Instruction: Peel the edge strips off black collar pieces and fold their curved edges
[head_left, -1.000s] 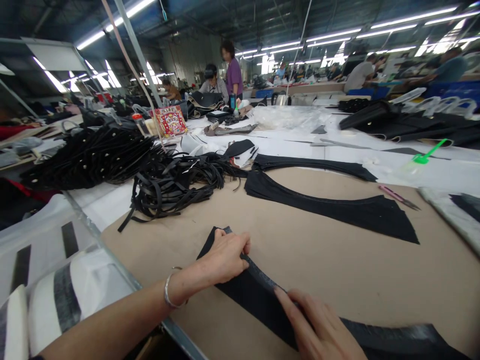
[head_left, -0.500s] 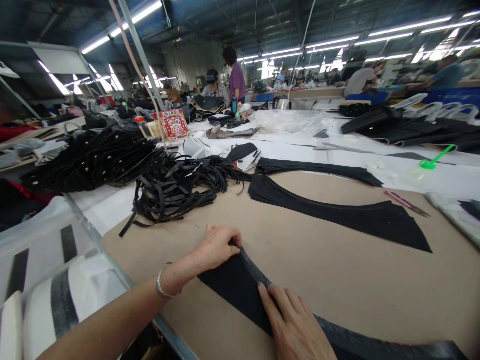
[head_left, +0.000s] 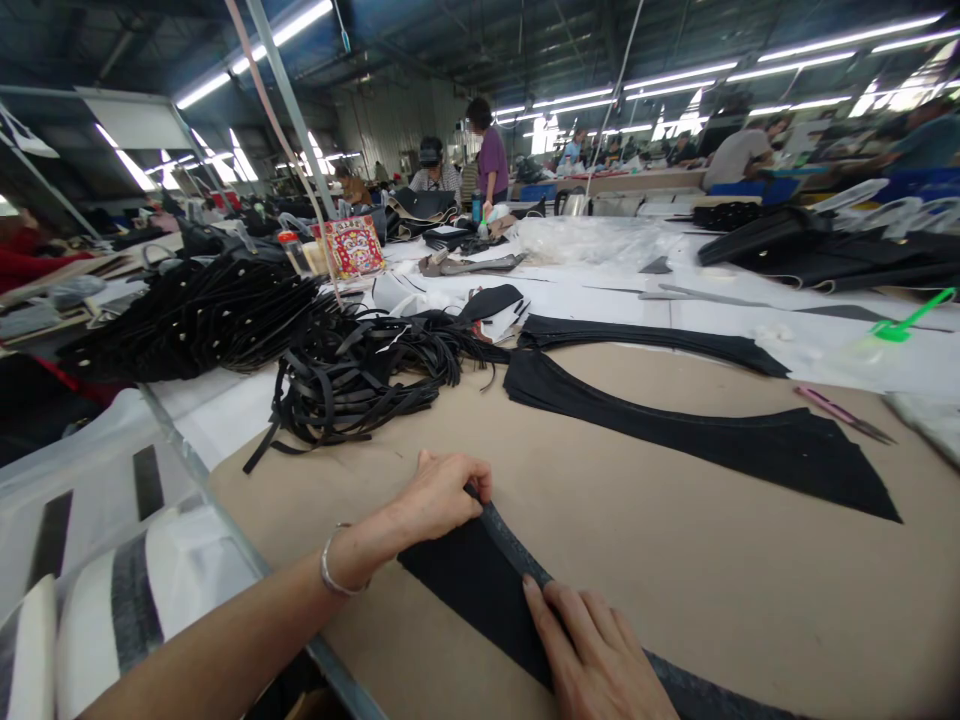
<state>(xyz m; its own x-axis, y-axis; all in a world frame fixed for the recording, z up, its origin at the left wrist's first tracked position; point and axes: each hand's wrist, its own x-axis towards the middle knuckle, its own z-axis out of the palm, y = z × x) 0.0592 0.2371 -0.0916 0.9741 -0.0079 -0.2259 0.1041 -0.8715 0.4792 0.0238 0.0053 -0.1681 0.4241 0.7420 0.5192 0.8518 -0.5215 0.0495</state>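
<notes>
Head view: blk pc (head_left: 480, 595) lies on tan work surface (head_left: 750, 570), lower ctr of frame, running diagonally to btm edge, where frame cuts it off. Appearance: matte, fabric-like, deep blk; lower L edge approx straight, upper R edge a concave curve. Along that curve runs a narrow edge band (head_left: 512, 543), greyer than the body, mottled, w/ slight sheen. Upper end of pc partly covered by L hand (head_left: 442, 495); mid-section hidden under R hand (head_left: 600, 650). L hand: grip narrow, thumb & fingers pinched on the pc at upper end of band; silver bracelet (head_left: 330, 565) on wrist. R hand: spread fairly flat over pc, fingers extended, tips at band; grip wide. Similar curved blk pcs (head_left: 690, 425) stacked at R of ctr, edges slightly fanned, well apart from hands. Pink-handled snips (head_left: 840, 410) just beside stack, R side of frame. Tangled blk straps (head_left: 341, 390) heaped L of ctr, beyond L hand.
</notes>
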